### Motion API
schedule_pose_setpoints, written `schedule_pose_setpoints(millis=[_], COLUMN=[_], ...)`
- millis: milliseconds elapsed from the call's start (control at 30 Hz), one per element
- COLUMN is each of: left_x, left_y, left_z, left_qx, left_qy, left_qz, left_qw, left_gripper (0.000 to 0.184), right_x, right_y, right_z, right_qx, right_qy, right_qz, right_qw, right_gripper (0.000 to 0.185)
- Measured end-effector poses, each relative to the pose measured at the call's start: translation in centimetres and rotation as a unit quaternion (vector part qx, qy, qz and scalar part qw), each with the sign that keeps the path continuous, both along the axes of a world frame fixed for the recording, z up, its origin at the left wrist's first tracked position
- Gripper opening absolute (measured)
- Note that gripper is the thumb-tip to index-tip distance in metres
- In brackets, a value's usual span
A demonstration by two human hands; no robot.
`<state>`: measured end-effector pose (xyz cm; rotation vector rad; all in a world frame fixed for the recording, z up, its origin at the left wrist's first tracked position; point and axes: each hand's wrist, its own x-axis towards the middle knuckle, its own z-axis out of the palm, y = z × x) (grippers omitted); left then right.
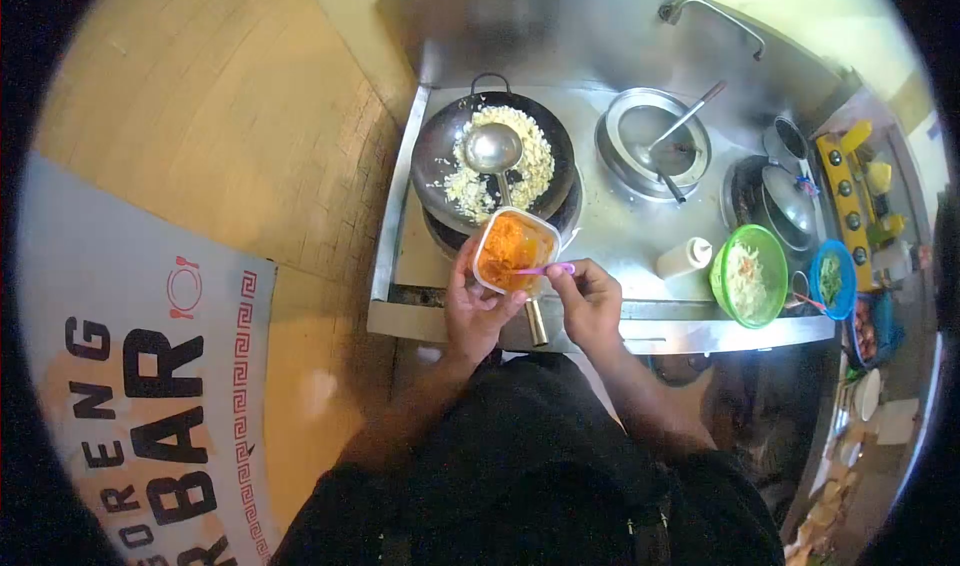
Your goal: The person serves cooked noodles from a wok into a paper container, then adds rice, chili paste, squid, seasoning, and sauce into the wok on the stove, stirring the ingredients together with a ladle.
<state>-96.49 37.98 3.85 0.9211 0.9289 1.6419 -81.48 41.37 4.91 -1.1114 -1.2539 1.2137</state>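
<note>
My left hand (477, 311) is wrapped round a small clear plastic tub (547, 234) from its left and lower side. Orange paste (508, 245) fills part of the tub. Between the fingers of my right hand (592, 304) is the handle of a pink spoon (556, 269), whose other end reaches into the paste. Just beyond the tub is a dark wok (430, 171) holding chopped whitish-yellow food (535, 151). A metal ladle (493, 148) lies in the wok, its handle passing under the tub and coming out on the near side.
A metal pot (612, 161) with a ladle stands behind right. Further right are a white squeeze bottle (684, 258), a green bowl (722, 291) of shredded food, a blue bowl (848, 266) of greens and a lidded pan (789, 204). A faucet (690, 8) hangs above.
</note>
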Motion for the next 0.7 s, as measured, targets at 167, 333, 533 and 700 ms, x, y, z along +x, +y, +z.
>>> schedule_pose_setpoints(millis=[167, 333, 533, 700], left_x=[-0.5, -1.8, -2.1, -2.0], left_y=[0.5, 1.2, 1.5, 2.0], left_z=[0.1, -1.3, -0.3, -0.8], left_qx=[-0.028, 0.002, 0.037, 0.047], left_qy=[-0.017, -0.033, -0.033, -0.013], left_qz=[0.002, -0.013, -0.017, 0.016], left_qw=[0.999, 0.999, 0.999, 0.999], left_gripper=[0.083, 0.082, 0.085, 0.088], right_x=[0.3, 1.8, 1.5, -0.3], right_y=[1.0, 3.4, 4.5, 4.0], right_z=[0.2, 3.5, 6.2, 3.0], right_qx=[-0.097, 0.272, 0.321, 0.032], right_qy=[0.089, -0.207, -0.285, -0.085], right_qz=[-0.005, 0.078, 0.089, 0.056], right_qw=[0.991, 0.937, 0.899, 0.994], right_gripper=[0.013, 0.009, 0.007, 0.014])
